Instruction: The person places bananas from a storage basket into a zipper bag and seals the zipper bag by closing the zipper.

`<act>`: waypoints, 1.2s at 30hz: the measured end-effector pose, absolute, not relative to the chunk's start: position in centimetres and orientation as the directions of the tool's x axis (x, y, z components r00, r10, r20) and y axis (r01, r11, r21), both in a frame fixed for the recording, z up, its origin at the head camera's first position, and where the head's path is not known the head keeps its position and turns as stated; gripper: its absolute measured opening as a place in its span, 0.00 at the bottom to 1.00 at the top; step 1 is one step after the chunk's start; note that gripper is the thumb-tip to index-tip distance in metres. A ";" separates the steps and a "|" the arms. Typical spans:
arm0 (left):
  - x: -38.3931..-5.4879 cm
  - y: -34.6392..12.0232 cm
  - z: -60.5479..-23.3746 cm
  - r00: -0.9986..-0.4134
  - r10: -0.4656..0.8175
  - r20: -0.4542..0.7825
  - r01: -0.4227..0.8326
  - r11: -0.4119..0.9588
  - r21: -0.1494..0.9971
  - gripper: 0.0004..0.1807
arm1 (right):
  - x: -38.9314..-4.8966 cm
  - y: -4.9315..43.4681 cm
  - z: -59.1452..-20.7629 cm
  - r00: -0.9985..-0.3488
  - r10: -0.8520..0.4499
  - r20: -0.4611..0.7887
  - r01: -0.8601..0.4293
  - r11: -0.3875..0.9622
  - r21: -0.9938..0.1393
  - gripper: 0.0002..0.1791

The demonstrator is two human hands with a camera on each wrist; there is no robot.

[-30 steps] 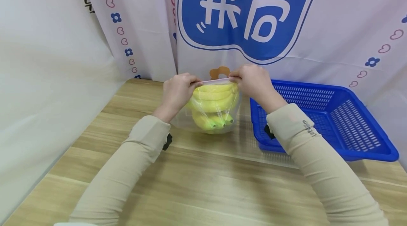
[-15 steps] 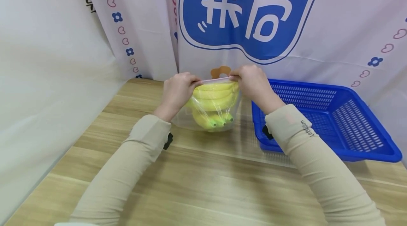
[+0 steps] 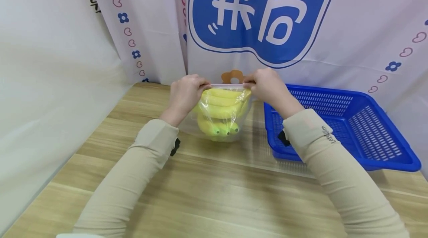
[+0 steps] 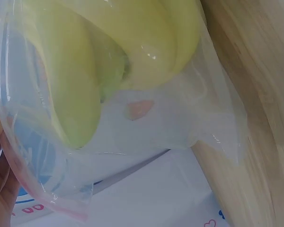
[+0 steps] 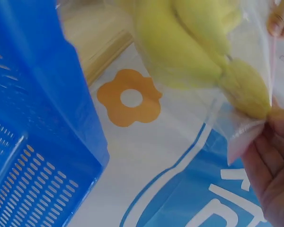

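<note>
A clear plastic zip bag [image 3: 227, 138] with a pinkish top edge hangs between both hands, holding a bunch of yellow bananas [image 3: 222, 111] with greenish ends. My left hand [image 3: 185, 96] pinches the left part of the top edge between thumb and fingers. At the right end of that edge, my right hand [image 3: 268, 88] grips the bag; in the right wrist view its fingers [image 5: 270, 151] press against the bag's corner beside one banana tip. The left wrist view shows the bag's side [image 4: 213, 113] close up, with only part of the left hand [image 4: 2, 184] at the frame's edge.
A blue perforated plastic basket [image 3: 394, 164] stands right of the bag, partly covered by the right forearm. The wood-grain table [image 3: 214, 197] reaches back to a white printed cloth [image 3: 157, 44] with a blue emblem. Another white sheet [image 3: 50, 81] hangs along the left.
The bananas have shifted slightly left inside the bag, and its top edge lies more level. My hands have drawn slightly apart, keeping their hold.
</note>
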State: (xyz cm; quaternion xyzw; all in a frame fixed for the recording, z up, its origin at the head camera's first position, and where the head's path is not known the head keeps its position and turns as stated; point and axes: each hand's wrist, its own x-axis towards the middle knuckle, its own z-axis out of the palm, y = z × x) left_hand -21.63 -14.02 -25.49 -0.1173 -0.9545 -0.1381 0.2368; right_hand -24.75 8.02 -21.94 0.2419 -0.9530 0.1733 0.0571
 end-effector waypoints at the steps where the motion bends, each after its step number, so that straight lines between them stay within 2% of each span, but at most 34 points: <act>1: -21.6 -14.1 -25.5 -0.859 0.162 0.486 0.291 0.935 0.204 0.12 | -24.8 8.1 -21.8 -0.880 -0.443 0.169 -0.474 0.821 -0.319 0.12; 6: -21.4 -14.2 -25.6 -0.846 0.179 0.502 0.311 0.931 0.192 0.12 | -24.7 8.6 -21.7 -0.875 -0.464 0.135 -0.482 0.814 -0.324 0.12; 14: -21.4 -14.2 -25.9 -0.826 0.192 0.529 0.330 0.927 0.179 0.12 | -24.4 8.9 -22.5 -0.810 -0.509 0.292 -0.568 0.804 -0.175 0.11; 21: -21.3 -13.8 -25.7 -0.831 0.185 0.524 0.320 0.931 0.178 0.11 | -24.8 9.0 -22.4 -0.818 -0.529 0.223 -0.570 0.796 -0.204 0.13; 28: -21.3 -14.0 -25.7 -0.825 0.184 0.535 0.315 0.934 0.166 0.12 | -24.5 8.7 -21.9 -0.784 -0.590 0.194 -0.617 0.774 -0.143 0.13; 36: -21.7 -13.9 -25.5 -0.849 0.182 0.497 0.307 0.934 0.181 0.12 | -24.5 9.1 -22.2 -0.815 -0.531 0.231 -0.576 0.785 -0.229 0.12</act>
